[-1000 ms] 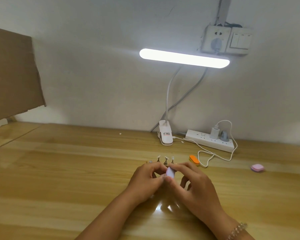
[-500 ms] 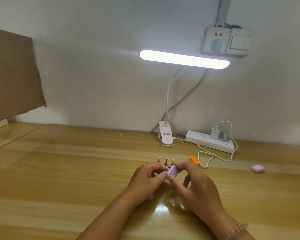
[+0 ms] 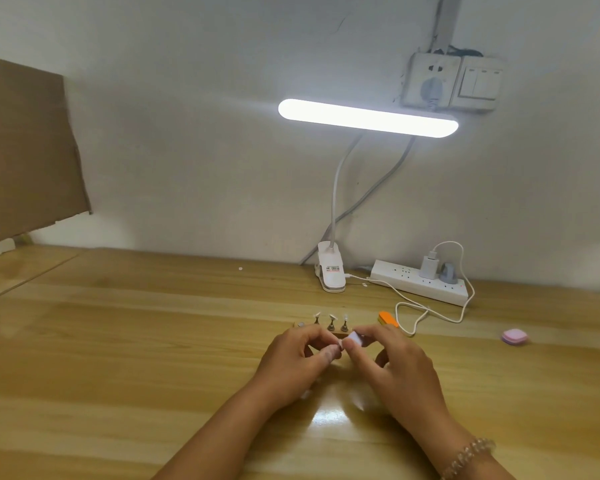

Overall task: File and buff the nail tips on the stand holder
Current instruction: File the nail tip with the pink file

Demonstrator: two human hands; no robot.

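Note:
A small wooden stand holder (image 3: pixel 326 328) sits on the table just beyond my hands, with three nail tips (image 3: pixel 331 317) on pegs standing up from it. My left hand (image 3: pixel 291 362) pinches a small nail tip (image 3: pixel 340 344) between thumb and forefinger, mostly hidden by the fingers. My right hand (image 3: pixel 395 365) grips a small pale lilac buffer block (image 3: pixel 354 338), which touches that tip. The two hands meet right in front of the holder.
An orange block (image 3: pixel 387 319) lies right of the holder and a pink square block (image 3: pixel 514 337) further right. A clip lamp (image 3: pixel 331 271), a power strip (image 3: pixel 420 280) and a looping white cable (image 3: pixel 426 315) lie along the back wall. Cardboard (image 3: pixel 25 150) leans at the left.
The buffer block in my right hand has shifted back and forth against the tip and now sits slightly further right. My left hand has stayed almost still.

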